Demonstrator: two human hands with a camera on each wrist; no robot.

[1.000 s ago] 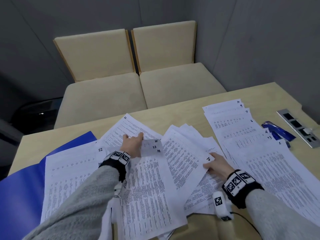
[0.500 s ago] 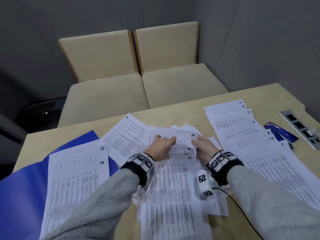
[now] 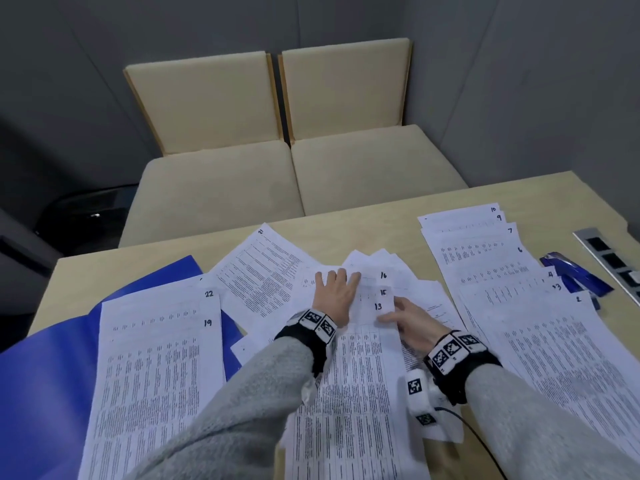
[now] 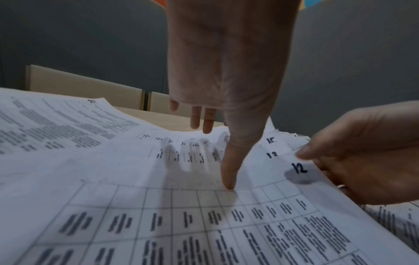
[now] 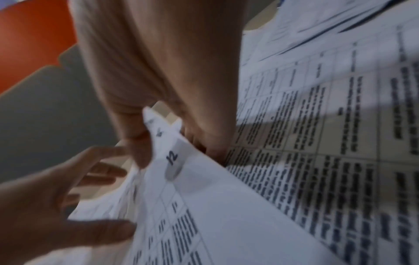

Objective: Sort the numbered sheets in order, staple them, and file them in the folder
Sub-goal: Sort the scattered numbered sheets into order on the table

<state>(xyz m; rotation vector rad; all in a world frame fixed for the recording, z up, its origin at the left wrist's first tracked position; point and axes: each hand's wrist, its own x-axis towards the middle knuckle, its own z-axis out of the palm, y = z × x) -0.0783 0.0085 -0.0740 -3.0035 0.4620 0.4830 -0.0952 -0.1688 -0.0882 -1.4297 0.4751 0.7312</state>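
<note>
Sheets (image 3: 360, 393) lengthwise toward person, numbered corners far-right, right hand (image 3: 412, 323) pinching

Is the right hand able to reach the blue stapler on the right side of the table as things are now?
Probably yes. The stapler lies uncovered beside the fanned sheets 2 to 10, on the right hand's side, with nothing standing between. But that hand first must release the corner of sheet 12 it pinches.
</note>
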